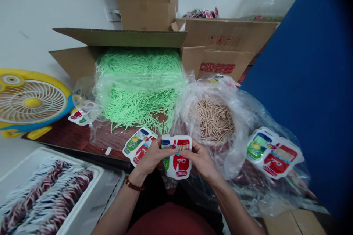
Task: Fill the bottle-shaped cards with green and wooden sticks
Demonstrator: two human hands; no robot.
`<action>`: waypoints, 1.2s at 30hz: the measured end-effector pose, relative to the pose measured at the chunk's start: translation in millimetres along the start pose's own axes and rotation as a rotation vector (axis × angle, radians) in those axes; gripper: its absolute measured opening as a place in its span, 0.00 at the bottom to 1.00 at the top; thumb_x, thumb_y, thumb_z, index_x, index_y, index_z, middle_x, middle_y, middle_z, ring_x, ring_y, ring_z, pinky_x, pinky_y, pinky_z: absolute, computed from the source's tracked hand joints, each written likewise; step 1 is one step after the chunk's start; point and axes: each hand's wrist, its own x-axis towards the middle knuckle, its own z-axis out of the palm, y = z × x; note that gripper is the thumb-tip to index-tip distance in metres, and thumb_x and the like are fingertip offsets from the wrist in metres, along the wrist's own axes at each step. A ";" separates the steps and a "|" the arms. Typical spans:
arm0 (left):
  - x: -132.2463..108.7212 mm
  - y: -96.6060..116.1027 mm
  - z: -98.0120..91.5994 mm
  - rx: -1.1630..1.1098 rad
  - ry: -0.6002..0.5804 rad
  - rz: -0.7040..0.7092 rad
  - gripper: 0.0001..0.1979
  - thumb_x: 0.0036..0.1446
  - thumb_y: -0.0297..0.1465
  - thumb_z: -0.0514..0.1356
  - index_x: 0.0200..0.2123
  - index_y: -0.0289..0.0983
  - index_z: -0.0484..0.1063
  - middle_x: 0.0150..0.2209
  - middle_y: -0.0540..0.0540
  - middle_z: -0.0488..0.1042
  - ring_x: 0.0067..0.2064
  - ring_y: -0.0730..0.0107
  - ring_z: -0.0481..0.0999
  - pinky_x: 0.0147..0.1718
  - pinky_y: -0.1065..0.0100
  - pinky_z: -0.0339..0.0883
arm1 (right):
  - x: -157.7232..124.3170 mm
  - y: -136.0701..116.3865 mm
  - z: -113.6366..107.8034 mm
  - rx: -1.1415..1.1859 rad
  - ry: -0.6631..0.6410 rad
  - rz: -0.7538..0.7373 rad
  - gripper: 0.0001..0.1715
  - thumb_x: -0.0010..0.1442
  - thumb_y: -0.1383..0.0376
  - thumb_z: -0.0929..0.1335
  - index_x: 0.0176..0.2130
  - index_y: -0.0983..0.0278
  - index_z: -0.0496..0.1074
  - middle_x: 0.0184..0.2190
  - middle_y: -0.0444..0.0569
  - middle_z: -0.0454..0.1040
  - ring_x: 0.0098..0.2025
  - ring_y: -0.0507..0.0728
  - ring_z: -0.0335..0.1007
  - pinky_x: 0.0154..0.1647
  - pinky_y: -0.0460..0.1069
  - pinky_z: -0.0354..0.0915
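A bottle-shaped candy packet (181,163), red with "Cola" lettering and a green part, is held upright over the table's front edge. My left hand (154,156) pinches its left side, and my right hand (202,159) grips its right side with the thumb across the front. Brown sticks show in the packet's upper right window. Just left of it lies another packet (139,143), partly behind my left hand. Loose green sticks (138,106) spill from a plastic bag in front of me. To their right, brown sticks (215,121) lie inside an open clear bag (241,117).
Several packets (275,152) are stacked at the right on plastic film. A white foam box (82,191) at lower left holds rows of packets. An open carton (124,38) stands behind the green sticks. A yellow-blue fan (33,102) is at left, a blue panel (300,80) at right.
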 end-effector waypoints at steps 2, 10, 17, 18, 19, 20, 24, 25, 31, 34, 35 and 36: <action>-0.7 1.2 -0.3 0.003 -0.034 -0.016 0.12 0.43 0.31 0.71 0.32 0.33 0.76 0.27 0.49 0.79 0.26 0.70 0.76 0.27 0.71 0.69 | -0.5 0.6 0.3 0.024 -0.024 0.017 0.20 0.46 0.63 0.76 0.41 0.61 0.75 0.33 0.43 0.79 0.32 0.53 0.75 0.36 0.48 0.69; -6.0 7.9 -0.6 -0.008 -0.055 0.044 0.12 0.46 0.31 0.69 0.36 0.33 0.77 0.31 0.48 0.80 0.29 0.70 0.76 0.30 0.71 0.70 | 3.5 6.4 5.3 0.019 -0.002 0.002 0.16 0.44 0.62 0.77 0.35 0.63 0.75 0.28 0.42 0.79 0.27 0.53 0.73 0.32 0.47 0.68; -7.9 13.0 -9.6 0.020 0.043 0.048 0.09 0.49 0.32 0.68 0.32 0.34 0.75 0.28 0.50 0.79 0.26 0.73 0.75 0.28 0.74 0.68 | 7.1 11.5 2.7 -0.009 -0.062 -0.043 0.18 0.47 0.62 0.75 0.40 0.63 0.76 0.35 0.45 0.79 0.35 0.54 0.74 0.39 0.49 0.69; -7.7 12.7 -10.3 0.008 0.038 0.052 0.10 0.48 0.32 0.68 0.33 0.34 0.75 0.29 0.50 0.79 0.27 0.73 0.75 0.28 0.74 0.68 | 6.1 10.5 1.7 -0.015 -0.075 -0.040 0.17 0.48 0.62 0.75 0.39 0.63 0.76 0.35 0.45 0.79 0.35 0.54 0.74 0.39 0.49 0.68; -7.6 12.5 -10.6 -0.003 0.031 0.052 0.10 0.47 0.31 0.69 0.34 0.35 0.75 0.30 0.50 0.79 0.28 0.73 0.76 0.29 0.74 0.69 | 5.1 9.3 0.8 -0.018 -0.086 -0.035 0.16 0.48 0.62 0.75 0.38 0.63 0.76 0.34 0.45 0.79 0.35 0.54 0.74 0.39 0.49 0.68; -7.7 12.7 -10.5 -0.012 0.026 0.051 0.12 0.46 0.30 0.70 0.35 0.35 0.75 0.30 0.50 0.79 0.29 0.72 0.76 0.30 0.73 0.69 | 4.1 8.3 0.2 -0.017 -0.092 -0.030 0.15 0.48 0.62 0.75 0.38 0.63 0.76 0.34 0.45 0.79 0.34 0.54 0.74 0.39 0.49 0.68; -9.0 15.4 -8.6 -0.014 0.033 0.040 0.15 0.44 0.30 0.70 0.38 0.36 0.74 0.34 0.49 0.80 0.32 0.71 0.77 0.32 0.73 0.70 | 3.4 8.7 -0.1 0.004 -0.060 -0.039 0.13 0.45 0.62 0.76 0.33 0.64 0.76 0.29 0.44 0.79 0.30 0.51 0.72 0.35 0.46 0.67; -9.3 16.2 -8.1 -0.007 0.034 0.042 0.16 0.44 0.30 0.71 0.39 0.37 0.74 0.34 0.50 0.80 0.32 0.71 0.77 0.32 0.73 0.70 | 3.8 9.9 0.1 0.006 -0.045 -0.046 0.13 0.44 0.62 0.77 0.31 0.64 0.76 0.28 0.44 0.78 0.29 0.51 0.72 0.34 0.46 0.67; -9.7 16.8 -5.5 0.100 0.003 0.032 0.16 0.42 0.31 0.72 0.36 0.34 0.77 0.31 0.48 0.80 0.31 0.68 0.77 0.31 0.71 0.70 | 3.2 14.9 1.2 0.009 -0.096 -0.049 0.13 0.45 0.62 0.77 0.32 0.64 0.75 0.30 0.43 0.78 0.31 0.52 0.72 0.35 0.47 0.67; -10.3 16.5 -5.3 0.101 0.011 0.043 0.15 0.43 0.33 0.71 0.36 0.34 0.78 0.30 0.47 0.80 0.30 0.67 0.77 0.30 0.71 0.70 | 2.3 16.4 -2.3 0.001 -0.130 -0.048 0.13 0.49 0.62 0.75 0.35 0.64 0.74 0.31 0.43 0.78 0.33 0.52 0.72 0.37 0.48 0.67; -10.6 16.6 -5.2 0.100 0.004 0.043 0.15 0.43 0.33 0.71 0.36 0.34 0.78 0.30 0.47 0.80 0.30 0.67 0.77 0.30 0.71 0.70 | 2.3 17.5 -4.2 -0.011 -0.128 -0.055 0.12 0.50 0.62 0.75 0.34 0.64 0.74 0.31 0.43 0.77 0.32 0.52 0.72 0.37 0.48 0.67; -10.9 16.8 -5.1 0.103 -0.003 0.041 0.15 0.43 0.32 0.71 0.36 0.34 0.78 0.30 0.47 0.80 0.30 0.68 0.77 0.31 0.71 0.70 | 2.5 18.9 -6.2 -0.027 -0.122 -0.061 0.11 0.50 0.62 0.74 0.34 0.64 0.73 0.30 0.43 0.77 0.32 0.52 0.72 0.37 0.48 0.67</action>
